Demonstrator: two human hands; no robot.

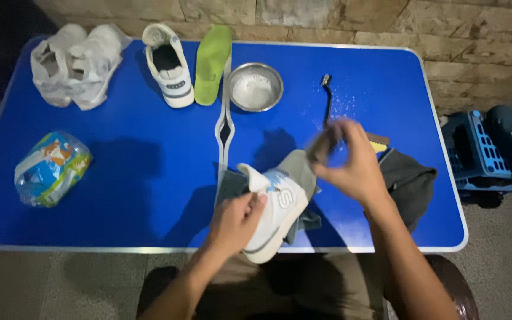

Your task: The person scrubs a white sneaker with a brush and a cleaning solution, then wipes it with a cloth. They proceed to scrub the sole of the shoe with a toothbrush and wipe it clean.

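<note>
A white sneaker (277, 210) lies on a grey cloth (300, 172) at the blue table's (137, 178) near edge. The left hand (235, 222) grips its heel; the right hand (351, 160), blurred, pinches the cloth just beyond the sneaker. Bare tabletop lies left of the sneaker.

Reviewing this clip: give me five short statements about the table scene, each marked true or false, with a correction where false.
1. The left hand holds a white shoe at the table's near edge. True.
2. The metal bowl sits on the floor. False: it stands on the blue table, at the far side.
3. A green insole lies beside a second white shoe. True.
4. The right hand rests flat and empty. False: it is raised over the shoe, its grip closed on a grey cloth.
5. The white plastic bag lies at the far left corner. True.
</note>
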